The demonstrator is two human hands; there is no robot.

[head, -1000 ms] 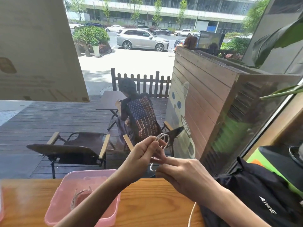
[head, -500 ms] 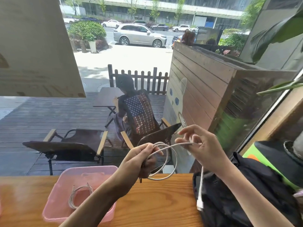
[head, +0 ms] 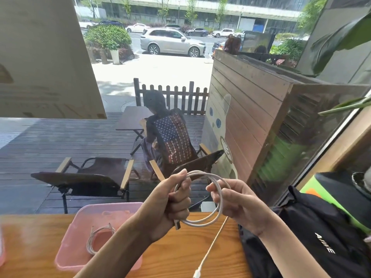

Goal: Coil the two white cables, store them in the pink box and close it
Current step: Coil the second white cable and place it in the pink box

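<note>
Above the wooden table I hold a white cable (head: 202, 221) wound into a loop of about two turns. My left hand (head: 172, 205) is fisted around the loop's left side, with one plug end sticking out below the fist. My right hand (head: 239, 205) pinches the loop's right side. The cable's loose tail (head: 210, 249) hangs down to the table and ends in a white plug at the bottom edge. The pink box (head: 80, 221) stands open at the lower left, partly behind my left forearm. A second white cable (head: 96, 237) lies coiled inside it.
A black bag (head: 313, 237) lies on the table's right side, with a green and black object behind it. A pale pink object (head: 1, 247) shows at the far left edge. A window stands just beyond the table, with chairs and a seated person outside.
My right hand has carried the cable around and come back to the loop, which now has another turn. The loose tail has shifted left and hangs over the table.
</note>
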